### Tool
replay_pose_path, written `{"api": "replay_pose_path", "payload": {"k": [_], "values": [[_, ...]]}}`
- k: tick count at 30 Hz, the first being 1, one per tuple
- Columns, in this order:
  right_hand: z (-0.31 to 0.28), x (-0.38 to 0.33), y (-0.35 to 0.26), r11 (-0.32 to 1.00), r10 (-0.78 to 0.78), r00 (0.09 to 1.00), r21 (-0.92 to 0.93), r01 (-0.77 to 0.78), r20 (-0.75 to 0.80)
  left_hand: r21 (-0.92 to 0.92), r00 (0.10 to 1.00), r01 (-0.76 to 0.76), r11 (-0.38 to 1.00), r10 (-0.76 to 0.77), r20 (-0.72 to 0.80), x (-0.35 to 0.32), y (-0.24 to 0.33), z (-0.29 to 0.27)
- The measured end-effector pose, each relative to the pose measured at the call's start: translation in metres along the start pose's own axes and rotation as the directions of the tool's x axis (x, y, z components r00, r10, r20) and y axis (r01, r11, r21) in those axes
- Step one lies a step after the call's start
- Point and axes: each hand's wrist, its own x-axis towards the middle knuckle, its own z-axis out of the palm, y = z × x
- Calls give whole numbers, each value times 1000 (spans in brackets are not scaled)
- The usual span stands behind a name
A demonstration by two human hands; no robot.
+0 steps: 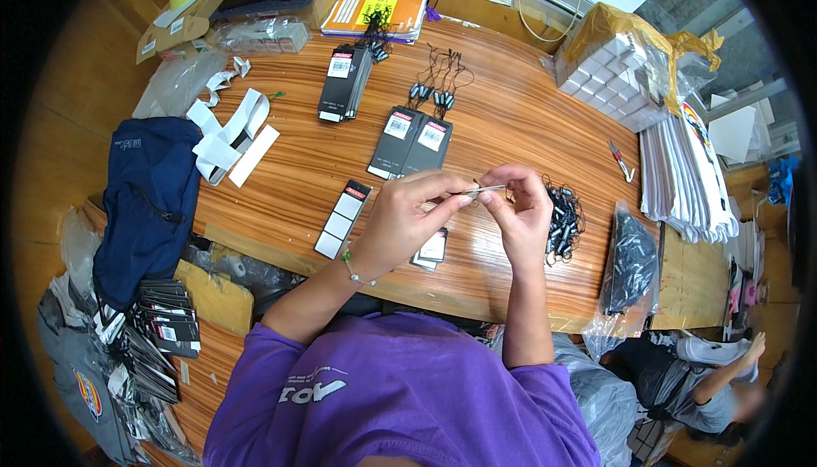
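My left hand [407,210] and my right hand [526,212] meet over the near part of the table, fingertips pinched on a thin hang tag [488,189] seen edge-on. Its faces are hidden from this angle. Beneath my hands lies a small stack of white-faced tags [432,250], partly covered. Left of my left wrist lies a dark tag with white panels [343,219]. Just beyond my hands are two side-by-side stacks of black tags [411,145] with cords trailing away. By my right hand sits a pile of black cords with small clips [563,224].
A taller stack of black corded tags [342,88] stands farther back. White paper strips [231,137] and a navy garment [145,203] lie left. At right are snips [622,162], a bag of black cords [630,259], folded white garments [681,173] and wrapped boxes [617,67]. Another person [715,382] sits lower right.
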Motion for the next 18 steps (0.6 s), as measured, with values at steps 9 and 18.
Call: {"api": "replay_pose_path", "payload": {"k": [9,18], "values": [[-22,3,1,906,300,898,197,-373,321,380,899,-433,818,420,120,3,-3,0],[-26,16,-26,675,-4,1000,738,1,2,319,915,-403,858,373,153,-10,-19,1]]}}
